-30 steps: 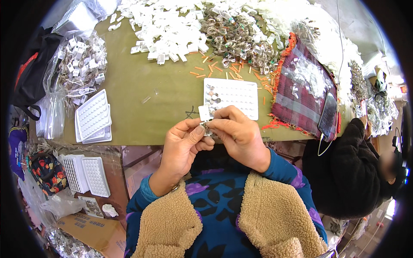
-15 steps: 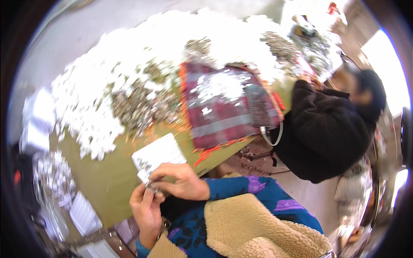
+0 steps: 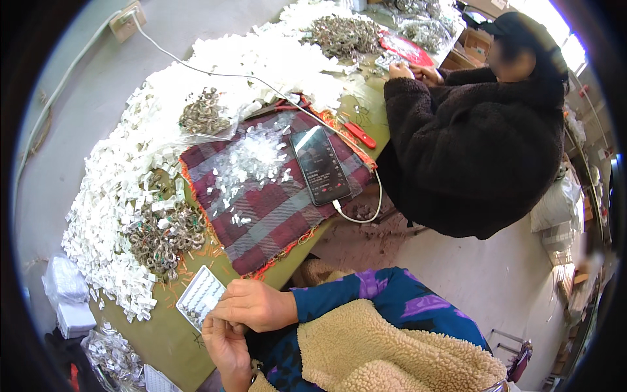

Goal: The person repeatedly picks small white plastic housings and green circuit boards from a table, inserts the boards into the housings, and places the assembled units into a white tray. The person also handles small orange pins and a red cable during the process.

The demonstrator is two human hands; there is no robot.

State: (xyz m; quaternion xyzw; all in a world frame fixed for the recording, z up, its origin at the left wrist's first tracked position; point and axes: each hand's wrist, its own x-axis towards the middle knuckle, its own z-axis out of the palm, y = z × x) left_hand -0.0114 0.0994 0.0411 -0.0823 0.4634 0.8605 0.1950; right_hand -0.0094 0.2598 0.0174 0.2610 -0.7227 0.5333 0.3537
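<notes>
Above the near edge of the green table (image 3: 127,333), my left hand (image 3: 227,347) and my right hand (image 3: 260,305) meet, fingertips pinched together. Whatever lies between the fingers is hidden or too small to name. Just beyond the fingertips lies a small white tray (image 3: 208,287) with rows of rounded cells; my right hand covers part of it. Past the tray sits a pile of small curved metal pieces (image 3: 163,242), mixed with a few white bits. A large heap of small white pieces (image 3: 104,228) spreads along the table's far side.
A plaid cloth (image 3: 261,228) holds clear bits (image 3: 251,157) and a phone (image 3: 320,166) with a white cable (image 3: 366,221). Red-handled pliers (image 3: 287,104) and a red tool (image 3: 359,135) lie nearby. A person in dark clothing (image 3: 477,150) works at the right. Bagged parts (image 3: 111,356) sit at lower left.
My view has swung to the right and sharpened, so the table's things sit further left and lower. My hands stay pinched together beside the tray.
</notes>
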